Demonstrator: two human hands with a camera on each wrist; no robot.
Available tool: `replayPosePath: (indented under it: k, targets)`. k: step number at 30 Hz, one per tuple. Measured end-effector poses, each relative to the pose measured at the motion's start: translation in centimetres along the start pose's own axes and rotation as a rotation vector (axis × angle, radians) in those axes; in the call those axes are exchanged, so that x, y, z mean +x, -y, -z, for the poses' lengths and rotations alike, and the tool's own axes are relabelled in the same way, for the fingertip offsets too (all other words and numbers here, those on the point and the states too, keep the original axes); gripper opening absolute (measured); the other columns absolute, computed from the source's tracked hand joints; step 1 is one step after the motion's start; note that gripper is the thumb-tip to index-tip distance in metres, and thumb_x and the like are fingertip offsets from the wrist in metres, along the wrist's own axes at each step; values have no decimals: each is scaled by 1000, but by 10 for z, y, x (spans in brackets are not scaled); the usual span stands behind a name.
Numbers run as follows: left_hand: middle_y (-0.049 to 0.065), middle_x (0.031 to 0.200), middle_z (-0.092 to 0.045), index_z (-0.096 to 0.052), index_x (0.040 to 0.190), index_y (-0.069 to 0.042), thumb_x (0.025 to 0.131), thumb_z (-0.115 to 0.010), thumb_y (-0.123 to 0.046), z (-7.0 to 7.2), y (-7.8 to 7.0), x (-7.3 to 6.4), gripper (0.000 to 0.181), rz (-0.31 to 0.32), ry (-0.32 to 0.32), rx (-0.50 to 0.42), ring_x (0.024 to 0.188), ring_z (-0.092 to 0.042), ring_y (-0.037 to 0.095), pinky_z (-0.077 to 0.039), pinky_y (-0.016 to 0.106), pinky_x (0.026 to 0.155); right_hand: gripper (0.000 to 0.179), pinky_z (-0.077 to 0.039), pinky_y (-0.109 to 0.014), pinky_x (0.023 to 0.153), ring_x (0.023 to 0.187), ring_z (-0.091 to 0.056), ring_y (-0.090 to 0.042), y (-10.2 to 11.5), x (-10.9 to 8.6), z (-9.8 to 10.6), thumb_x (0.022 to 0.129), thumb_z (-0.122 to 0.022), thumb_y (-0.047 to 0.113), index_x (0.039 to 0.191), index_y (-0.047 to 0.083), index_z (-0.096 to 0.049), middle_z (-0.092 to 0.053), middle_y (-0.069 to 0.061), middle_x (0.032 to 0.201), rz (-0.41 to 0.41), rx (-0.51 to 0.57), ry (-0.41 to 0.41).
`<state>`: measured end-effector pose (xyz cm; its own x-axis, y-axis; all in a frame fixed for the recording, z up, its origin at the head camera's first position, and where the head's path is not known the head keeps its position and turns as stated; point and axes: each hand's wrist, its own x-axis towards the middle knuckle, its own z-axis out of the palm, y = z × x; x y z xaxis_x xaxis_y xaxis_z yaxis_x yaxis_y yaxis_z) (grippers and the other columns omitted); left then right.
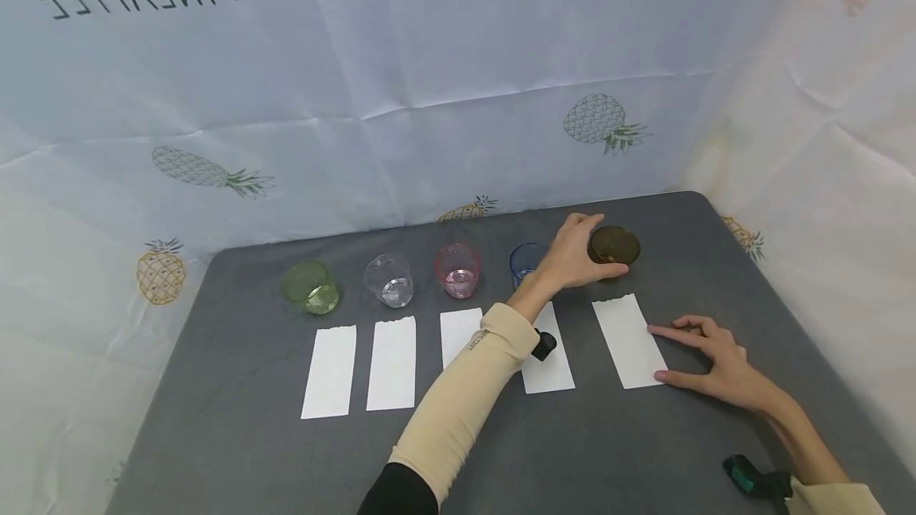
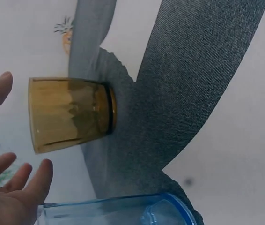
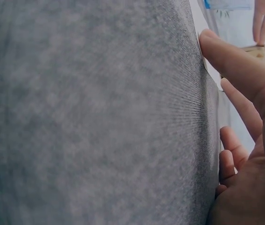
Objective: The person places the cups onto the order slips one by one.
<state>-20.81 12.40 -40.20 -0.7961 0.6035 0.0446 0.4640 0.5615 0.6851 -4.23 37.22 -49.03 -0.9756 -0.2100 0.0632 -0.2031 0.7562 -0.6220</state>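
Note:
My left hand [image 1: 572,257] reaches to the amber glass [image 1: 617,245] at the far right of the row, thumb and fingers spread on either side of it. In the left wrist view a gap shows between those fingers [image 2: 38,180] and the upright amber glass [image 2: 62,112]. Beneath my left wrist stands the blue glass [image 1: 525,259], partly hidden by the hand. On the right, my right hand [image 1: 723,368] touches the side edge of the rightmost white paper strip [image 1: 630,340] with thumb and forefinger tips, the other fingers loosely bent.
A pink glass [image 1: 458,270], a clear glass [image 1: 390,280] and a green glass [image 1: 311,288] continue the row leftward on the grey table [image 1: 243,388]. Several white strips, such as the leftmost strip [image 1: 329,372], lie before the glasses. A printed curtain [image 1: 358,157] hangs behind.

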Motion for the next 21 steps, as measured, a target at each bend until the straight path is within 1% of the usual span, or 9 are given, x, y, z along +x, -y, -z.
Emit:
replayPosePath:
  k: [4, 7, 11, 16, 21]
  targets:
    - [12, 159, -40, -38, 158, -11, 86, -80, -42, -4, 4, 5, 89, 33, -6, 2, 145, -46, 26, -46, 34, 115, 68, -20, -54, 74, 118, -35, -40, 0, 0, 0, 75, -90, 22, 138, 23, -65, -44, -13, 131, 12, -12, -4]
    - [12, 158, -41, -40, 157, -10, 85, -81, -42, -4, 5, 8, 88, 45, -16, 5, 144, -47, 26, -47, 35, 114, 68, -20, -54, 74, 117, -35, -40, 0, 0, 0, 75, -90, 22, 138, 24, -65, -43, -13, 131, 17, -17, -3]
    - [11, 159, -41, -42, 156, -10, 85, -81, -44, -4, 5, 11, 88, 47, -11, 25, 143, -48, 27, -48, 37, 113, 67, -19, -54, 74, 116, -35, -39, 1, 0, 1, 75, -90, 22, 138, 24, -66, -43, -14, 131, 19, -11, -6]
    - [10, 157, -44, -43, 155, -9, 83, -82, -48, -6, 3, 14, 90, 41, 1, 88, 140, -51, 24, -49, 34, 113, 67, -18, -52, 74, 116, -34, -37, 3, 0, 1, 75, -90, 20, 138, 23, -66, -43, -13, 132, 25, 6, -4]
    - [10, 154, -47, -46, 153, -8, 84, -81, -49, -10, 1, 16, 88, 28, 11, 131, 137, -54, 23, -50, 33, 111, 68, -18, -49, 74, 115, -34, -35, 3, 0, 1, 75, -90, 20, 138, 24, -65, -42, -12, 132, 25, 7, 1]
